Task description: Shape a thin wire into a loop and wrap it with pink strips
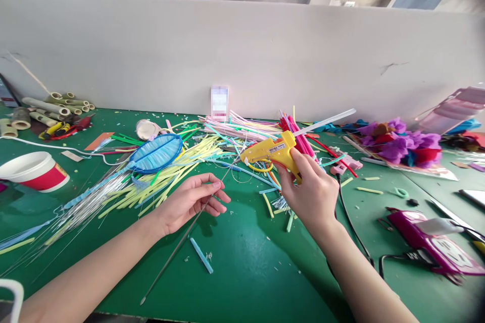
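Observation:
My right hand (308, 186) grips a yellow hot glue gun (271, 151), its nozzle pointing left and a clear glue stick (326, 122) standing out of its back. In my left hand (199, 196) a thin metal wire rod (176, 250) is pinched between thumb and fingers. The rod slants from near the table's front edge up to the gun's nozzle; whether they touch I cannot tell. A short light-blue strip (201, 255) lies on the green table (250, 272) below my left hand. Left of that hand rests a blue leaf-shaped piece (157, 155) with a wrapped stem.
Yellow strips (151, 186) and thin wires (94, 189) spread on the left, near a paper cup (36, 171) and bamboo pieces (56, 108). A phone (220, 103) leans on the back partition. At right are purple flowers (401, 144), a black cord (350, 222) and a magenta power strip (432, 239).

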`<state>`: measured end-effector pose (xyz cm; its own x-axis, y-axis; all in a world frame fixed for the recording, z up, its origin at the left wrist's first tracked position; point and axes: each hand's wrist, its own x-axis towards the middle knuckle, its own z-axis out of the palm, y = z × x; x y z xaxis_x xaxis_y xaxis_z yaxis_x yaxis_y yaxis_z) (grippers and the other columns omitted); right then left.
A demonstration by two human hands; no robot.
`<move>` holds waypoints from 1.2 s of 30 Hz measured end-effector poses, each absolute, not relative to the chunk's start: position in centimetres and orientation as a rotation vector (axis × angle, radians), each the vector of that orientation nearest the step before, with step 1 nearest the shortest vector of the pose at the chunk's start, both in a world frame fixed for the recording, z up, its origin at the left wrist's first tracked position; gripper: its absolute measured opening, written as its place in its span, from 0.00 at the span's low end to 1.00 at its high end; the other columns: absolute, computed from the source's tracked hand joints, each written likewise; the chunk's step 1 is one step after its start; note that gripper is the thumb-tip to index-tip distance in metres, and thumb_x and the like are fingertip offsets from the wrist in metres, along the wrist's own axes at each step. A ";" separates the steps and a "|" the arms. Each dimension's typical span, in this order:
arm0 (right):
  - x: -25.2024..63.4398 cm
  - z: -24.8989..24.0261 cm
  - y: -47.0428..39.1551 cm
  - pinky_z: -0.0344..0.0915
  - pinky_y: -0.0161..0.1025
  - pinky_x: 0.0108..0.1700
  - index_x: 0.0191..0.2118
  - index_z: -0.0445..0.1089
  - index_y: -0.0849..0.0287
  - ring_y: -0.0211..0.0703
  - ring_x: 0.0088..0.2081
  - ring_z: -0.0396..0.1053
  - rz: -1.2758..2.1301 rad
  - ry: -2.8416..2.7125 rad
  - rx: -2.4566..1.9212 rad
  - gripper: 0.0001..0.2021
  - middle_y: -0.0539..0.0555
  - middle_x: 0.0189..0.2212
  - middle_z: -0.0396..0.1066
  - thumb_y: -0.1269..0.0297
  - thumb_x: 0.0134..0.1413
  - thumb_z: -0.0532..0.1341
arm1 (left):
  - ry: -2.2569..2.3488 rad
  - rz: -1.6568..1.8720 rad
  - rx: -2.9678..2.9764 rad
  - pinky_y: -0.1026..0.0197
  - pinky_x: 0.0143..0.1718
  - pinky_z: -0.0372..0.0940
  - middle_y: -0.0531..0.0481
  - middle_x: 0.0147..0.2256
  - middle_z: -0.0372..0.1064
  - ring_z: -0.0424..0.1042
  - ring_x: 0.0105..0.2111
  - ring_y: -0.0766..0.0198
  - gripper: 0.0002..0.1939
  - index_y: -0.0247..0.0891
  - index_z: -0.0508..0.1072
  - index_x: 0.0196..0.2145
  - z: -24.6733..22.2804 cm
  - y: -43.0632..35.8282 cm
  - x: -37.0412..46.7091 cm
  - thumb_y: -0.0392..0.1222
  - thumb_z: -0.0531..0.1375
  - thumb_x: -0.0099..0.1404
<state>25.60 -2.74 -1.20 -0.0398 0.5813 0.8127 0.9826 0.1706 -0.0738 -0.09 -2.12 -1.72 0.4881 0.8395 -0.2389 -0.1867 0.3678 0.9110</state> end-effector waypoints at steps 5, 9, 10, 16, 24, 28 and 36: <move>25.7 -1.1 -2.8 0.65 0.37 0.30 0.51 0.70 0.58 0.46 0.32 0.76 -0.705 -1.709 -1.530 0.16 0.60 0.43 0.79 0.57 0.63 0.56 | 0.799 0.757 0.969 0.70 0.26 0.72 0.47 0.32 0.79 0.78 0.26 0.67 0.08 0.35 0.70 0.35 -1.7 -2.1 -0.1 0.42 0.64 0.66; 25.7 -1.0 -2.8 0.65 0.37 0.31 0.51 0.70 0.58 0.46 0.32 0.76 -0.712 -1.700 -1.508 0.16 0.59 0.42 0.79 0.57 0.63 0.57 | 0.801 0.757 0.971 0.71 0.26 0.72 0.47 0.32 0.79 0.78 0.26 0.67 0.08 0.35 0.70 0.35 -1.7 -2.1 -0.1 0.42 0.64 0.67; 25.7 -1.0 -2.8 0.65 0.37 0.30 0.51 0.70 0.58 0.46 0.32 0.76 -0.720 -1.697 -1.497 0.16 0.59 0.42 0.79 0.57 0.63 0.57 | 0.800 0.757 0.972 0.71 0.26 0.72 0.47 0.32 0.79 0.78 0.26 0.67 0.08 0.35 0.70 0.35 -1.7 -2.1 -0.1 0.42 0.64 0.66; 25.8 -1.0 -2.6 0.65 0.36 0.29 0.50 0.71 0.60 0.44 0.31 0.77 -0.761 -1.686 -1.438 0.15 0.58 0.41 0.79 0.60 0.63 0.58 | 0.793 0.752 0.966 0.71 0.25 0.72 0.48 0.32 0.79 0.78 0.25 0.67 0.08 0.35 0.70 0.35 -1.7 -2.2 -0.1 0.41 0.64 0.66; 25.9 -1.2 -2.4 0.66 0.35 0.29 0.49 0.71 0.61 0.44 0.31 0.76 -0.781 -1.660 -1.338 0.15 0.57 0.39 0.79 0.60 0.59 0.62 | 0.783 0.753 0.964 0.71 0.25 0.72 0.47 0.31 0.79 0.78 0.25 0.67 0.07 0.34 0.70 0.36 -1.6 -2.2 -0.2 0.41 0.63 0.67; 25.9 -1.2 -2.5 0.65 0.36 0.28 0.49 0.71 0.60 0.44 0.30 0.76 -0.779 -1.675 -1.352 0.15 0.56 0.38 0.79 0.60 0.60 0.62 | 0.783 0.759 0.959 0.71 0.25 0.72 0.47 0.31 0.79 0.78 0.25 0.67 0.07 0.34 0.70 0.35 -1.6 -2.2 -0.2 0.41 0.63 0.67; 26.1 -1.0 -2.4 0.65 0.36 0.27 0.48 0.72 0.61 0.45 0.30 0.77 -0.796 -1.635 -1.360 0.15 0.57 0.38 0.79 0.58 0.60 0.62 | 0.782 0.755 0.962 0.71 0.25 0.73 0.47 0.31 0.79 0.78 0.25 0.67 0.07 0.34 0.70 0.35 -1.6 -2.3 -0.2 0.41 0.63 0.67</move>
